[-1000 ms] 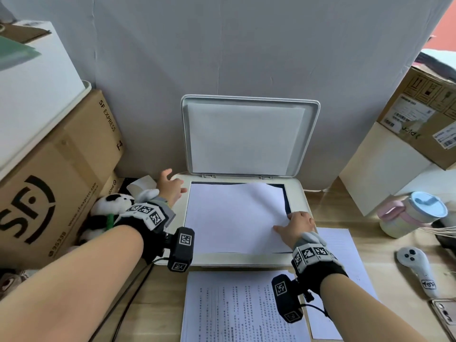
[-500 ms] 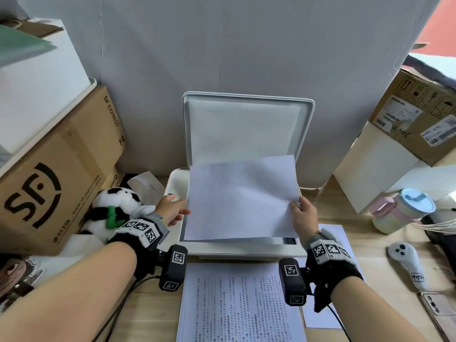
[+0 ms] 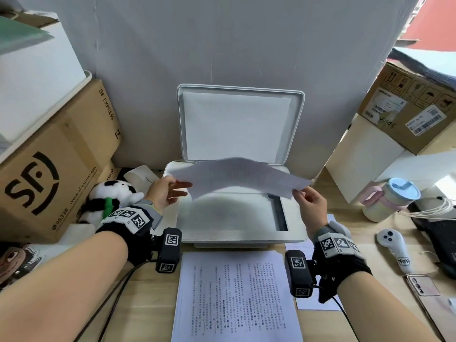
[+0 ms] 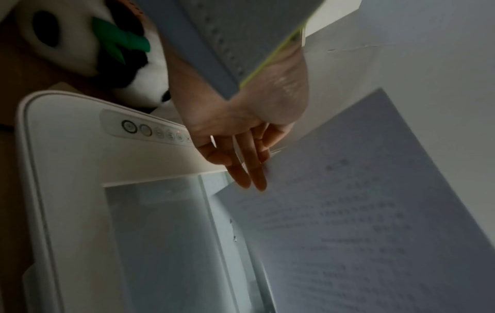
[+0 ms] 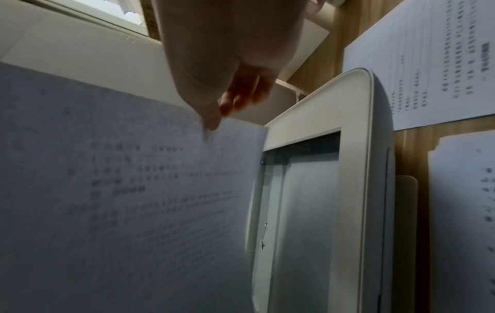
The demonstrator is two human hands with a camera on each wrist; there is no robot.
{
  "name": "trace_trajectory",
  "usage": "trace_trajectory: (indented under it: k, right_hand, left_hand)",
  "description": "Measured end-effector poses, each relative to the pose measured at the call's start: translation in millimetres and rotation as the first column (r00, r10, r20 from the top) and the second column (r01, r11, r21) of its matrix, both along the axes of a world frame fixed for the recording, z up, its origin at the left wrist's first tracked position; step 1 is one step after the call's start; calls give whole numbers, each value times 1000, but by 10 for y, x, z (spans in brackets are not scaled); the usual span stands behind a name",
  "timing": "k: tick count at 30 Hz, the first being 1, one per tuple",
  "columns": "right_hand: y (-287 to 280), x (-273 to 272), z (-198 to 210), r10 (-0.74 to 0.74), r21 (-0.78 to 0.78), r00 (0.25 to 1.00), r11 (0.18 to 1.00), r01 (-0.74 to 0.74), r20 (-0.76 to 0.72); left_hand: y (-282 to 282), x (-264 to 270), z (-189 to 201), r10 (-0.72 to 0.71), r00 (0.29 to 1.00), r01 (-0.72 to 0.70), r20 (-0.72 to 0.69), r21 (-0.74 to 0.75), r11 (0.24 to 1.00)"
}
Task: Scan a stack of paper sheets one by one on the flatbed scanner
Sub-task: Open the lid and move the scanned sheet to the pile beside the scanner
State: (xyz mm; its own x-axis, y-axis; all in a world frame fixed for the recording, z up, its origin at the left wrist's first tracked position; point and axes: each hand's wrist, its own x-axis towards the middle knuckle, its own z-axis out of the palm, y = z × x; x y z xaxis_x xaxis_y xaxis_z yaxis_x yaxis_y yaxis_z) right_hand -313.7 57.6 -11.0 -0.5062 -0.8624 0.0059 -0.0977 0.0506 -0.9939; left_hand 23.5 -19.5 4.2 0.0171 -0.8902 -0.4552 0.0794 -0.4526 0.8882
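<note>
A printed paper sheet (image 3: 241, 176) hangs bowed in the air above the glass (image 3: 229, 213) of the white flatbed scanner (image 3: 293, 225), whose lid (image 3: 237, 124) stands open. My left hand (image 3: 172, 188) holds the sheet's left corner, thumb on top and straight fingers (image 4: 249, 169) beneath. My right hand (image 3: 303, 196) pinches the right corner between thumb and fingers (image 5: 217, 114). The text side of the sheet (image 5: 120, 190) faces down. The stack of printed sheets (image 3: 234, 297) lies on the table in front of the scanner. More sheets (image 3: 313, 304) lie to its right.
A brown cardboard box (image 3: 49, 174) and a panda plush (image 3: 111, 196) crowd the left side. On the right stand cardboard boxes (image 3: 414, 107), a lidded mug (image 3: 389, 201), a white controller (image 3: 394, 248) and a phone (image 3: 424, 285). A grey wall backs the scanner.
The sheet lay flat on the glass a second ago. Both hands took its side edges and lifted it; its near edge now swings up and away from the glass.
</note>
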Motion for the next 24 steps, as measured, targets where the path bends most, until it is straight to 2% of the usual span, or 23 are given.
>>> trace_trajectory:
  k: [4,7,11,15,16,19,24]
  right_hand:
    - [139,21,32,81,72,990,993,-90,117]
    - [227,43,-12,126,163,971,973,-161,202]
    - [326,33,-162,143,308,986,937,-163,86]
    - [406,31,-273,86,385,986,913,-137,146]
    - [419,26,-286,106,417,988,898,-144,114]
    - [478,11,-265,239,506,971,838,-204,-5]
    - [598,-54,-187,364,604,931,736,-307,30]
  left_hand:
    - [117,21,-105,-10,1000,10,3,52,999]
    - [242,0,-234,-103,989,91,104,112,989]
    - [357,-16,-390,-193,940,178,281,78,981]
    - [421,-34,-424,-234,872,238,430,45,970]
    - [423,-34,-444,-230,862,235,453,45,971]
    - [415,-61,-491,-196,877,203,440,32,979]
    - [425,-190,-444,-78,952,78,296,10,997]
